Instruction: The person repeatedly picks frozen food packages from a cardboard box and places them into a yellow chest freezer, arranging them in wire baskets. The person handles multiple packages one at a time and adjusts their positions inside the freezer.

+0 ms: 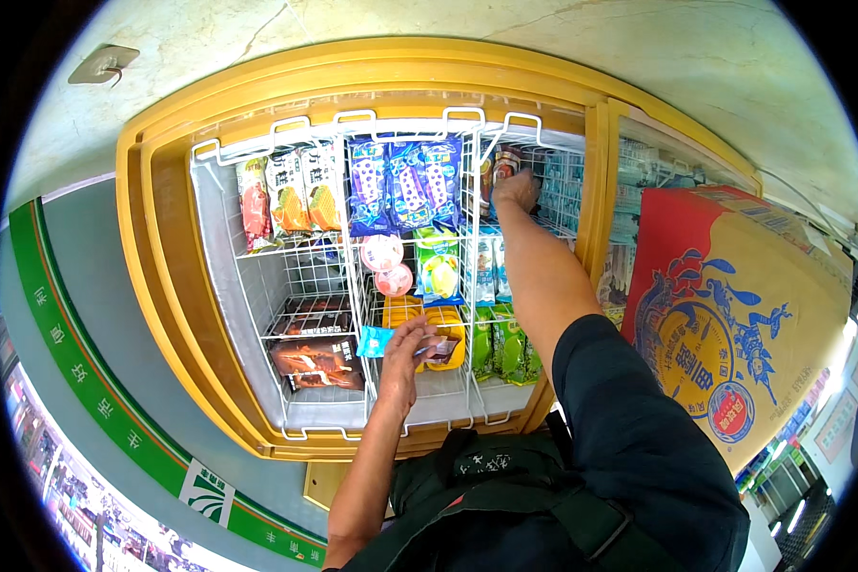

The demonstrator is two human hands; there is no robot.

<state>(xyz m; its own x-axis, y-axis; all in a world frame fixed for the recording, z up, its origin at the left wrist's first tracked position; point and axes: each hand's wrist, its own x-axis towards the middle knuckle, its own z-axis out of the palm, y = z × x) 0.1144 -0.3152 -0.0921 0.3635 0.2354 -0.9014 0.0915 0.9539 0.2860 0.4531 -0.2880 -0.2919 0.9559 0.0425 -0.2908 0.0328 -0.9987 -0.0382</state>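
Observation:
My left hand [404, 352] is over the front middle of a chest freezer, with a light-blue ice cream packet [374, 342] in its fingers. A dark brown packaged piece [442, 349] shows at the other side of this hand; whether it belongs to the same packet is not clear. Yellow tubs [447, 332] lie below. My right hand [518, 189] reaches into the back right wire compartment, at brown-wrapped ice creams [505, 163]. Its fingertips are hidden, so a grip cannot be made out. Blue-purple packets [406, 182] stand in the compartment to its left.
White wire dividers [354, 286] split the freezer, framed by a yellow rim [372, 68]. Brown boxes [318, 363] sit front left; green packets [513, 347] lie front right. A large cardboard carton [736, 322] rests on the right side. A wall [429, 18] runs behind.

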